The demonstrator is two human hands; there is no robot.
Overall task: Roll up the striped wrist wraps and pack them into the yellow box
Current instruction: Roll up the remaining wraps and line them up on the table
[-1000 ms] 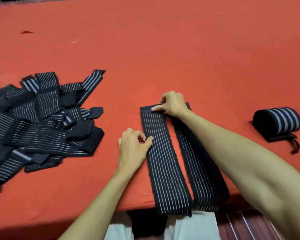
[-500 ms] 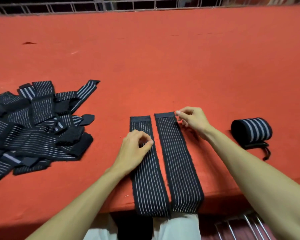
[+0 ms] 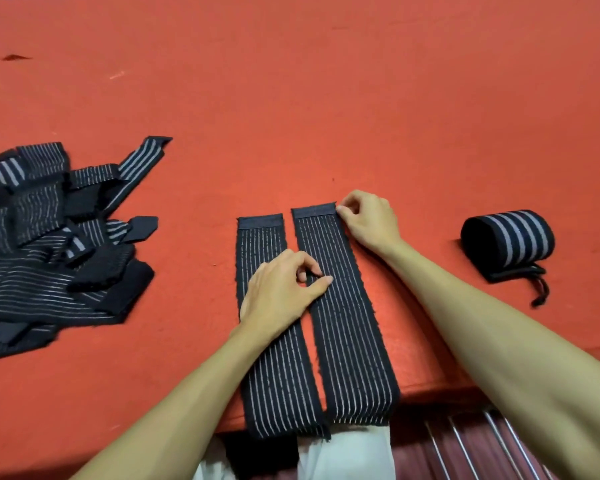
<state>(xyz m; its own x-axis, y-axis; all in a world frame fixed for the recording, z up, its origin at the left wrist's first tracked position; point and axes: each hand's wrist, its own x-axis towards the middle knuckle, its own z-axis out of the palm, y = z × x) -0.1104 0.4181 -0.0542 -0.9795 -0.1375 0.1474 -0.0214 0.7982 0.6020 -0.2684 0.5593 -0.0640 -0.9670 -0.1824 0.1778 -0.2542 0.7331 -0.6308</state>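
Note:
Two black wrist wraps with thin white stripes lie flat side by side on the red table (image 3: 326,98), their near ends hanging over its front edge. My left hand (image 3: 281,292) rests on the left wrap (image 3: 274,375), with thumb and forefinger pinching the inner edge of the right wrap (image 3: 350,334). At that wrap's far right corner, my right hand (image 3: 368,220) pinches the hemmed end. A rolled wrap (image 3: 506,242) with broad grey stripes lies at the right, its loop cord trailing toward me. No yellow box is in view.
A loose pile of unrolled striped wraps (image 3: 49,244) covers the table's left side. Past the front edge I see my light-coloured lap (image 3: 343,455) and metal bars (image 3: 465,445) at the lower right.
The two wraps now lie straight and parallel with a narrow gap. My right hand moved from the left wrap's far end to the right wrap's far corner. My left hand shifted right onto the gap.

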